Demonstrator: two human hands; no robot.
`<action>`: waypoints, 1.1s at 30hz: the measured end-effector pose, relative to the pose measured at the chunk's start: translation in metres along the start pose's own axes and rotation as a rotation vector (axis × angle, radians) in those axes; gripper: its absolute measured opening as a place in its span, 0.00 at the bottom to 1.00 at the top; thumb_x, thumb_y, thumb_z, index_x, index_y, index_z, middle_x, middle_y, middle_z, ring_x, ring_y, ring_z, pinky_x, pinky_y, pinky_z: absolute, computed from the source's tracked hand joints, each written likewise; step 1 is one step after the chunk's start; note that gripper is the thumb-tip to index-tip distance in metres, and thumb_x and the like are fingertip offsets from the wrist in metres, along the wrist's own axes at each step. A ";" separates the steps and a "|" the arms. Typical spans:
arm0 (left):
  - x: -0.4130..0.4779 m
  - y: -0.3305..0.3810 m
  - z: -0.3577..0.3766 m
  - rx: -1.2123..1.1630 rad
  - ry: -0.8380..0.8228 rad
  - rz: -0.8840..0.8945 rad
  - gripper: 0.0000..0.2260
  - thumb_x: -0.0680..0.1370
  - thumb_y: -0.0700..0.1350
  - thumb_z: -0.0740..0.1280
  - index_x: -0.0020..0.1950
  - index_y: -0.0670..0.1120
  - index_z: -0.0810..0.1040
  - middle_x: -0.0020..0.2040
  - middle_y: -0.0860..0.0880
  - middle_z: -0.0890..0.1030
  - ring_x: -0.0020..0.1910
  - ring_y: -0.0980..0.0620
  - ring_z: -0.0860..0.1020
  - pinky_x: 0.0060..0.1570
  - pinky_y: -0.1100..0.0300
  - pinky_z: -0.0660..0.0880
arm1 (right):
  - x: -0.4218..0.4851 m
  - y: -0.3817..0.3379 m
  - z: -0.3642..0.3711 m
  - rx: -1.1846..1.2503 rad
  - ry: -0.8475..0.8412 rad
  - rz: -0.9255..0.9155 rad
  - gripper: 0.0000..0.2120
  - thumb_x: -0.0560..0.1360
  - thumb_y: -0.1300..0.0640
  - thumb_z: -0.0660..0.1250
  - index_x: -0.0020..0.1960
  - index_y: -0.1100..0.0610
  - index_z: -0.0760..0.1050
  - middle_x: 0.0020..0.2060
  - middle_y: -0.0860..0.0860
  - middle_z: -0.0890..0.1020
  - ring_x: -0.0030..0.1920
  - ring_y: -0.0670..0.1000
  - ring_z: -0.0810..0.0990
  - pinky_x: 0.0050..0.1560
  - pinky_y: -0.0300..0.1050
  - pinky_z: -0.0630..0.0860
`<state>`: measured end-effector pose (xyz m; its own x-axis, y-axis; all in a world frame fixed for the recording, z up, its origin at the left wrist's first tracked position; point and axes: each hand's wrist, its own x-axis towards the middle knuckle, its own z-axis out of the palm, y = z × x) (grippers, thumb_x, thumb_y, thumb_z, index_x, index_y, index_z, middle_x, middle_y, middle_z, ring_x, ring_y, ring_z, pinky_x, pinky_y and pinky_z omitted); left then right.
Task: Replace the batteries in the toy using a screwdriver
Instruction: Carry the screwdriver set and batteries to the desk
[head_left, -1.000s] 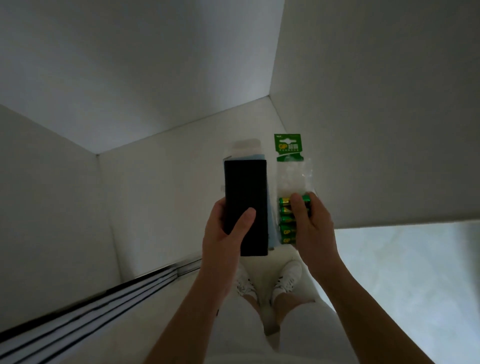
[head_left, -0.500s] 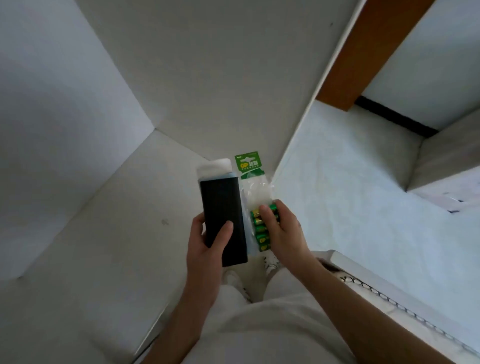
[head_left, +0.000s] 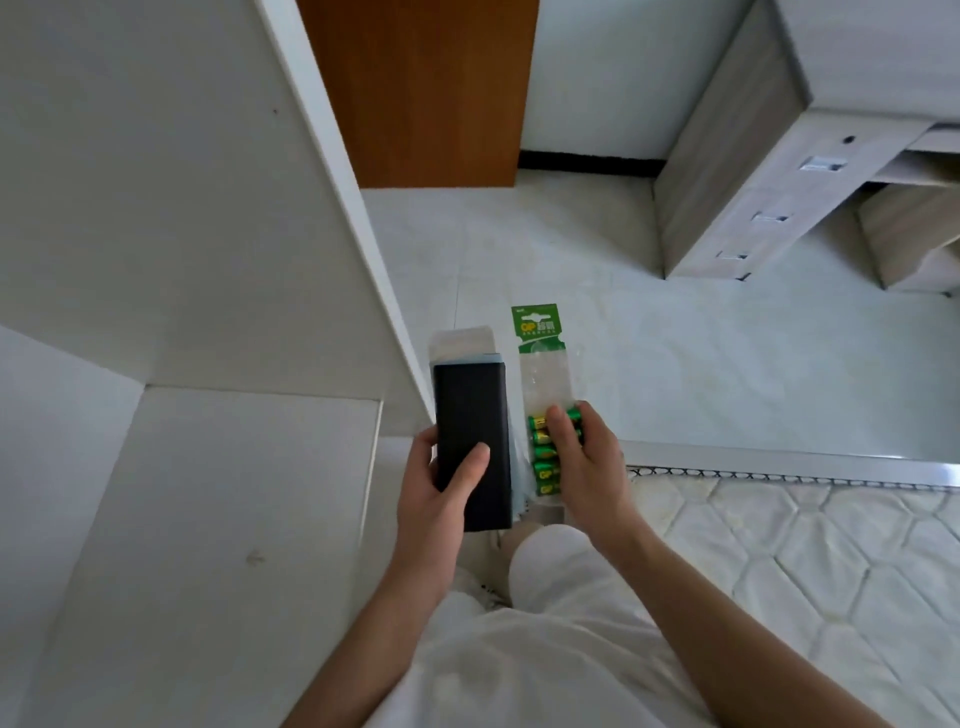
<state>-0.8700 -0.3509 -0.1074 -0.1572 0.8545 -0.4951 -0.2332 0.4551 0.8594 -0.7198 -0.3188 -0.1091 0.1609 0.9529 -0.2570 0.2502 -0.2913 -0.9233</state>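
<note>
Left hand (head_left: 441, 499): fingers wrapped around a black box (head_left: 470, 441), thumb across its front, held upright. Right hand (head_left: 587, 467): fingers pinching a clear battery pack (head_left: 543, 374) with a green header, green batteries (head_left: 543, 457) stacked at its lower end. Below right: quilted mattress (head_left: 805, 561). Beyond: pale floor (head_left: 675, 364).

The black box (head_left: 470, 441) looks matt and smooth, like card or plastic. The battery pack (head_left: 545, 395) is clear glossy plastic film under a green printed paper header, with shiny green batteries inside. The floor (head_left: 701, 364) is pale, smooth, faintly glossy tile. The mattress (head_left: 805, 561) is white quilted cloth. The door (head_left: 415, 88) is brown wood
</note>
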 end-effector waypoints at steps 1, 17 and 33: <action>0.005 0.002 0.005 0.006 -0.018 -0.005 0.23 0.70 0.51 0.73 0.63 0.49 0.75 0.51 0.50 0.85 0.53 0.48 0.84 0.56 0.44 0.80 | 0.003 0.000 -0.005 0.020 0.022 0.011 0.14 0.83 0.51 0.61 0.41 0.56 0.70 0.30 0.48 0.76 0.31 0.45 0.74 0.33 0.42 0.72; 0.139 0.057 0.136 0.222 -0.284 -0.066 0.24 0.68 0.53 0.74 0.62 0.51 0.76 0.51 0.51 0.85 0.54 0.48 0.83 0.56 0.44 0.80 | 0.134 0.000 -0.081 0.219 0.322 0.152 0.12 0.83 0.53 0.60 0.42 0.56 0.70 0.31 0.46 0.76 0.29 0.41 0.75 0.29 0.34 0.71; 0.242 0.113 0.300 0.247 -0.454 -0.161 0.11 0.77 0.44 0.71 0.59 0.50 0.79 0.51 0.49 0.85 0.50 0.48 0.84 0.46 0.54 0.80 | 0.253 -0.012 -0.171 0.267 0.633 0.252 0.14 0.83 0.48 0.60 0.42 0.54 0.70 0.32 0.47 0.77 0.32 0.47 0.75 0.34 0.48 0.72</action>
<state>-0.6462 -0.0172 -0.0918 0.3055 0.7665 -0.5650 0.0207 0.5879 0.8087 -0.5191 -0.0883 -0.1147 0.7243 0.6045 -0.3317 -0.0960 -0.3880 -0.9166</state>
